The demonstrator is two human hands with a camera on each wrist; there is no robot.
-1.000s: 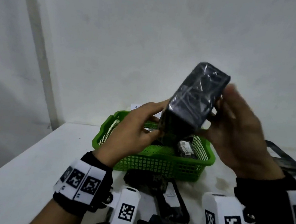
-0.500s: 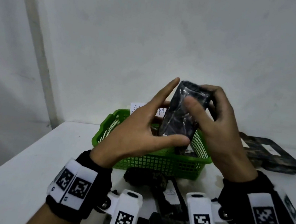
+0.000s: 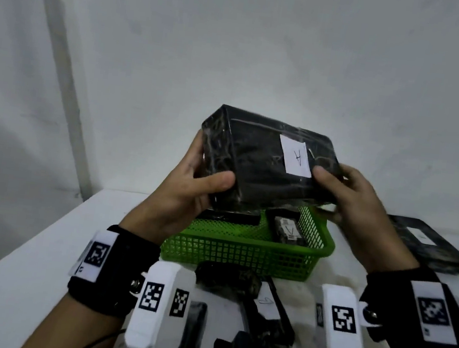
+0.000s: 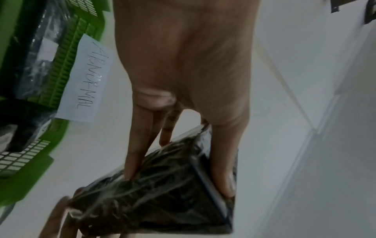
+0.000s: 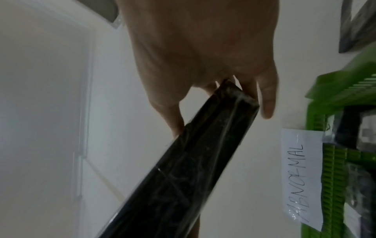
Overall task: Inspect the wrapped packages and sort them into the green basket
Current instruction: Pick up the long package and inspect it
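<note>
Holding one black wrapped package (image 3: pixel 265 161) above the green basket (image 3: pixel 241 251): left hand (image 3: pixel 188 191) grasps its left end with thumb on the upper face, right hand (image 3: pixel 360 211) grasps its right end, thumb beside a white label (image 3: pixel 294 159) marked with a handwritten letter. Basket contents: further wrapped packages (image 3: pixel 288 229); paper tag (image 5: pixel 303 180) reading "ABNORMAL" fixed to the basket's far side. Other dark packages (image 3: pixel 429 244) lie on the white table (image 3: pixel 37 250), right of and in front of the basket.
</note>
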